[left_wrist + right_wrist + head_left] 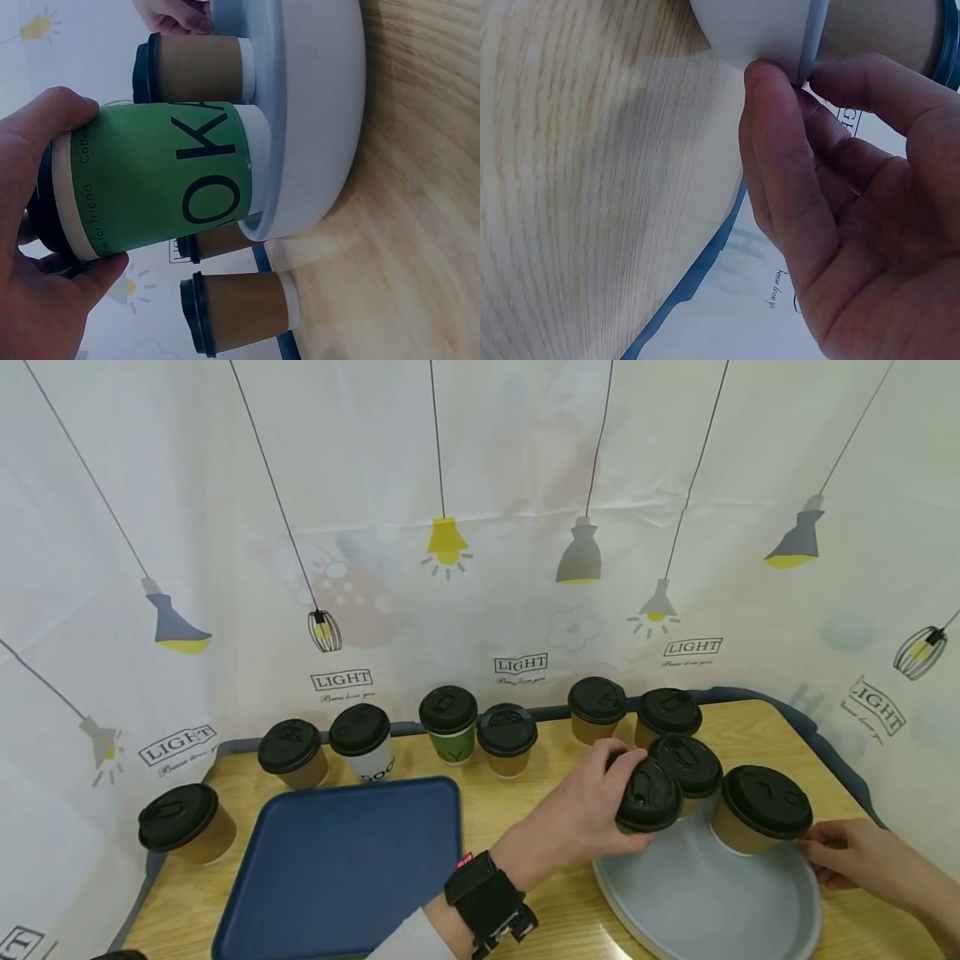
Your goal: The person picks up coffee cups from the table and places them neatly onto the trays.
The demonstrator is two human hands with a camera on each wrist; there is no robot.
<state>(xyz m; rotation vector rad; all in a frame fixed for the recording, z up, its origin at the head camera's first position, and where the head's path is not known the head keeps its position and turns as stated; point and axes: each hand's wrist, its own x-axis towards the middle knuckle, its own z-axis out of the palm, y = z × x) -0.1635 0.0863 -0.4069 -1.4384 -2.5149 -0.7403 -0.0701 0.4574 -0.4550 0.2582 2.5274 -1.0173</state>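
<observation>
A: Black strapped wrist device point(486, 897). Left hand point(585, 810)?
B: Grips green paper cup point(157, 176), black plastic lid point(649, 795), contents hidden, at round grey tray point(712, 902)'s edge.
A: Right hand point(862, 860)?
B: Pinches tray rim; brown paper cup point(738, 831) inside.

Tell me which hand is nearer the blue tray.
Left. The left hand, gripping a green cup, is right of the blue tray; the right hand is farther right, at the round grey tray.

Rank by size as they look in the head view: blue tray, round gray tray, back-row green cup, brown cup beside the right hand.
1. Blue tray and round gray tray: too close to rank
2. Brown cup
3. Green cup, though farther away
</observation>
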